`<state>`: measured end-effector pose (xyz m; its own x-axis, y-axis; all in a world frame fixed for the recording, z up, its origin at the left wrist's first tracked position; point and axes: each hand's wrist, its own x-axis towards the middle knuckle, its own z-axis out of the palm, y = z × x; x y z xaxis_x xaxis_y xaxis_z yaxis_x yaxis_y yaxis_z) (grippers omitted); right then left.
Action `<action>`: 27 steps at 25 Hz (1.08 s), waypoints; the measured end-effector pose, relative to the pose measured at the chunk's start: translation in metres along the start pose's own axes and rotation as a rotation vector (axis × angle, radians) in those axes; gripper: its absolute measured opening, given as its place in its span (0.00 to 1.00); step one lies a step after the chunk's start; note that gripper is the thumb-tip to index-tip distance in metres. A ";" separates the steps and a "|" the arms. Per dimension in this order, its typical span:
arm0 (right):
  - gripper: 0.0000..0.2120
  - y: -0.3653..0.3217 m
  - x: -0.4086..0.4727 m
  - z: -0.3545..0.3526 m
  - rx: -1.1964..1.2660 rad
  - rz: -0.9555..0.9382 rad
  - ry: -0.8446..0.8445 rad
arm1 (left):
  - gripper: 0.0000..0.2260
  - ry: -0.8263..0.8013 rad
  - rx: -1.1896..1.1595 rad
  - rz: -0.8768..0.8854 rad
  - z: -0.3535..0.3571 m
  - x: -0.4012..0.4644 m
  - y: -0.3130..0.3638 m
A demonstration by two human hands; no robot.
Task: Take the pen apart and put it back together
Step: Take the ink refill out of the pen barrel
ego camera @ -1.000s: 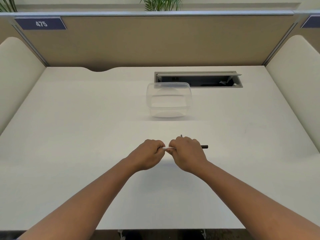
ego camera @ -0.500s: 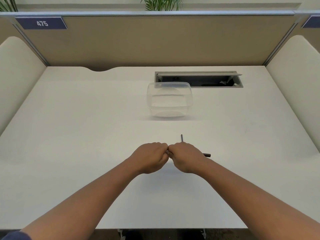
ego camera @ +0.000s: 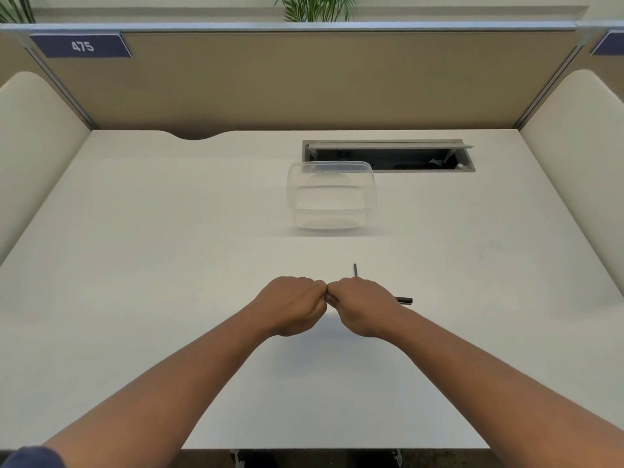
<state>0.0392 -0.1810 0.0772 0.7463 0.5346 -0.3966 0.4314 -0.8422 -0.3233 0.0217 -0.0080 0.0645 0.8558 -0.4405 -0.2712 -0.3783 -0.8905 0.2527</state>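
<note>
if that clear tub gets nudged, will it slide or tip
The tub would probably slide: it looks thin, holds nothing visible, so likely light, and the desk looks smooth. Tipping seems unlikely, since it is wide and low. Its thin walls may flex if squeezed.

An office cubicle — a white desk [ego camera: 135, 298] fenced by tan partition panels [ego camera: 304, 79], a blue number tag [ego camera: 81, 46] reading 475 on the rail, a cable hatch [ego camera: 388, 156] sunk in the desktop, and potted plants [ego camera: 317, 8] behind.
</note>
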 end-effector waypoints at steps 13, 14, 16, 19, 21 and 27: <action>0.09 -0.006 -0.001 0.008 0.109 0.059 0.054 | 0.13 0.070 0.069 -0.015 0.008 0.004 0.000; 0.09 -0.006 -0.001 0.009 0.100 0.048 0.056 | 0.13 0.065 0.060 -0.011 0.008 0.003 -0.001; 0.08 -0.005 -0.002 0.010 0.086 0.028 0.063 | 0.13 0.057 0.041 -0.007 0.008 0.003 -0.001; 0.07 -0.006 -0.003 0.010 0.046 0.009 0.080 | 0.13 0.053 0.031 -0.004 0.005 0.002 -0.001; 0.07 -0.005 -0.003 0.010 0.032 0.000 0.099 | 0.12 0.043 0.029 -0.006 0.003 0.003 -0.001; 0.14 0.000 0.001 0.010 0.085 0.009 0.158 | 0.12 0.093 -0.163 -0.027 -0.008 0.003 -0.002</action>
<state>0.0353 -0.1793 0.0684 0.8229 0.5039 -0.2624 0.3852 -0.8343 -0.3944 0.0279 -0.0061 0.0707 0.8968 -0.3972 -0.1948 -0.2986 -0.8683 0.3960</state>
